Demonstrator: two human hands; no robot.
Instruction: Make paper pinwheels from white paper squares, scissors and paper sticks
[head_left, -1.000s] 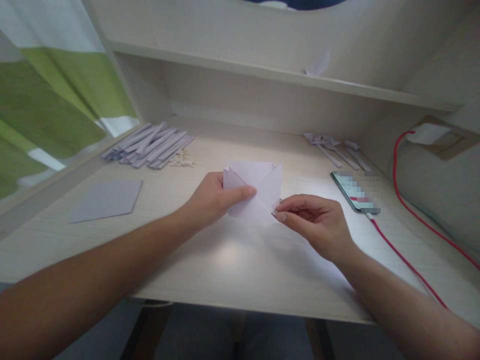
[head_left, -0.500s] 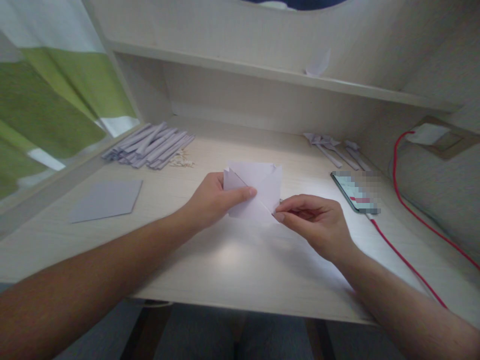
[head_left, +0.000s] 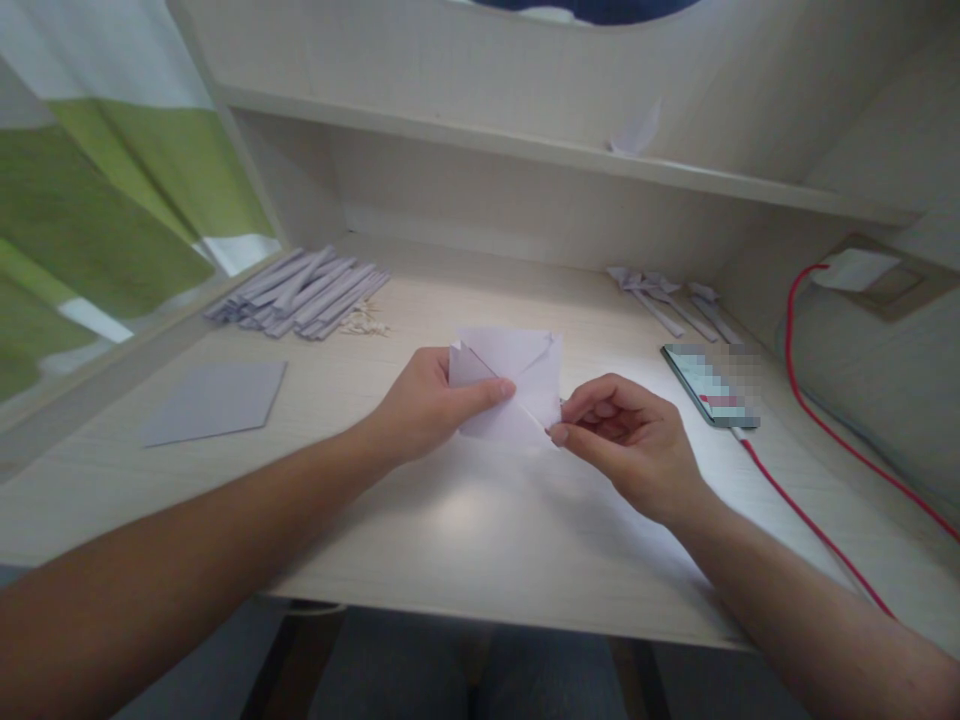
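A folded sheet of pale paper (head_left: 517, 375) is held just above the middle of the light wooden desk (head_left: 465, 520). My left hand (head_left: 431, 400) grips its left side, thumb pressed across the front along a diagonal crease. My right hand (head_left: 626, 440) pinches the paper's lower right corner between thumb and forefinger, its other fingers curled in.
A flat grey sheet (head_left: 214, 400) lies at the left. A pile of folded paper strips (head_left: 300, 290) sits at the back left, and several more folded pieces (head_left: 671, 300) at the back right. A phone (head_left: 709, 385) with a red cable (head_left: 810, 520) lies at the right. A shelf (head_left: 525, 145) runs overhead.
My right hand's fingers have curled and lifted slightly at the paper's right corner, and the paper has tilted a little. My left hand has stayed in place.
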